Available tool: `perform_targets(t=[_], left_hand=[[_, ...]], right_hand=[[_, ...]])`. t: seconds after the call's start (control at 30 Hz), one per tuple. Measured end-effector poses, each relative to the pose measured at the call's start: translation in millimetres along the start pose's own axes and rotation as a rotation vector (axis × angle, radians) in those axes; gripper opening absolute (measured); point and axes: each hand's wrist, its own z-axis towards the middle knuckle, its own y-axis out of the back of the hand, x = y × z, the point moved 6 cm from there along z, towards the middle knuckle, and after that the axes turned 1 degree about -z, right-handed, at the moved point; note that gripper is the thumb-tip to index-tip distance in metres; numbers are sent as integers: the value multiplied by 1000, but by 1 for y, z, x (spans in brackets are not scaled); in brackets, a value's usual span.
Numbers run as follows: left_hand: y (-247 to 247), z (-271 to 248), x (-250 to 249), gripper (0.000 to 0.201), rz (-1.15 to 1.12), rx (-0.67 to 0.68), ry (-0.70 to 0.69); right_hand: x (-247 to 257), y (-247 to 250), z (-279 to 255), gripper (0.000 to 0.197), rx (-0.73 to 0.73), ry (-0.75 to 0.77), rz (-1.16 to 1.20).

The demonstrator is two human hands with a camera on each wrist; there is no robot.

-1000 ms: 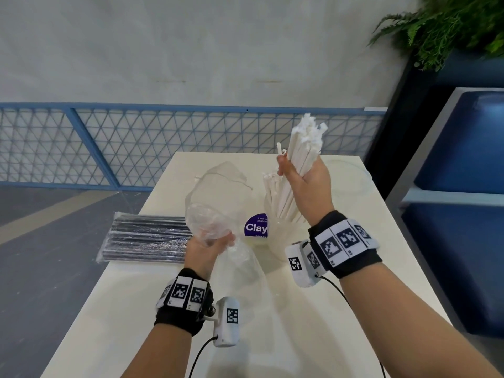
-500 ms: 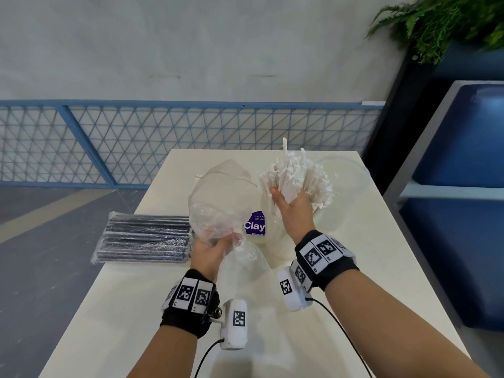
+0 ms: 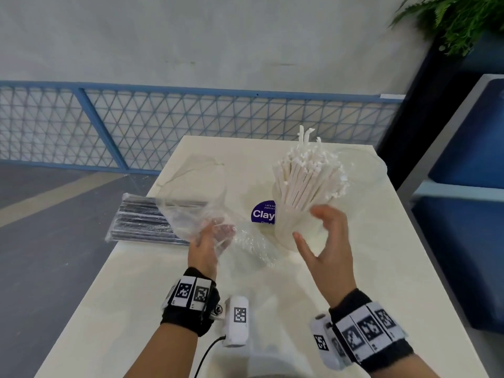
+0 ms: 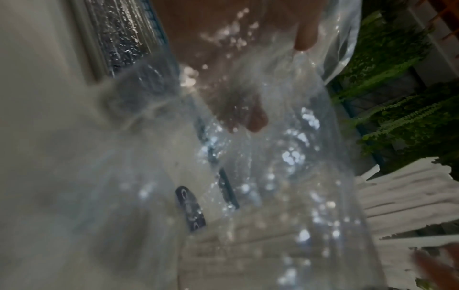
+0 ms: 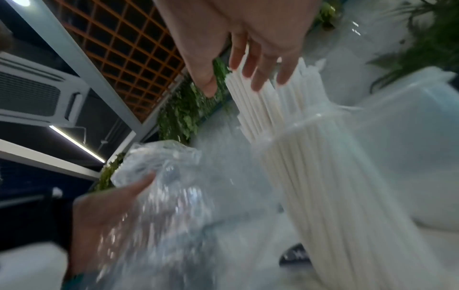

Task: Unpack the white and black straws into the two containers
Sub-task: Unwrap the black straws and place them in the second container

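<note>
The white straws [image 3: 308, 181] stand fanned out in a clear container [image 3: 289, 238] mid-table; they also show in the right wrist view, white straws [image 5: 288, 117] in the container [image 5: 335, 176]. My right hand [image 3: 309, 225] hovers open just in front of it, fingers [image 5: 261, 68] spread near the straws and holding nothing. My left hand [image 3: 215, 234] grips the empty clear plastic bag [image 3: 196, 203], whose film covers the fingers [image 4: 255, 117]. The black straws [image 3: 141, 222] lie in their sealed pack at the table's left edge. A second, empty clear container [image 3: 368, 170] stands at the back right.
A round purple sticker [image 3: 263, 212] lies on the cream table [image 3: 368, 282] left of the filled container. A blue mesh railing [image 3: 136, 124] runs behind the table. A blue bench [image 3: 469, 214] and a plant [image 3: 458, 20] stand to the right.
My right hand lowered the bundle of white straws into the container, let go and drew back open. The straws spread out. My left hand kept hold of the empty bag.
</note>
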Motion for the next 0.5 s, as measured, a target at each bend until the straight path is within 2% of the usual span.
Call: perform_targets(t=[0.07,0.13,0.17,0.2,0.27,0.3,0.37,0.4,0.47,0.5], left_hand=[[3,-3,3,28,-30,-35,16],[2,-8,7,30,-17,-41,44],[2,-10,10,30,-11,-39,70],[1,-13,15,29,-7,-39,100],[8,-13,24,22,26,-49,138],[16,-12,26,33,74,-78,129],[42,-11,16,83,290,-194,-15],[52,-12,4,100,434,-262,-143],[63,-17,-25,117,731,-335,-406],[63,-20,-38,119,912,-337,-518]], right_hand=[[-24,-20,-15,51,228,-205,9],[-48,-44,-34,64,504,-438,64],[-57,-53,-42,64,578,-524,121],[-63,-59,-46,58,602,-571,176],[-68,-65,-46,40,583,-562,206],[-70,-66,-44,32,586,-530,186],[-71,-68,-41,28,632,-468,134],[-72,-68,-39,30,656,-446,109],[-73,-69,-36,30,701,-413,65],[-73,-70,-34,28,727,-393,49]])
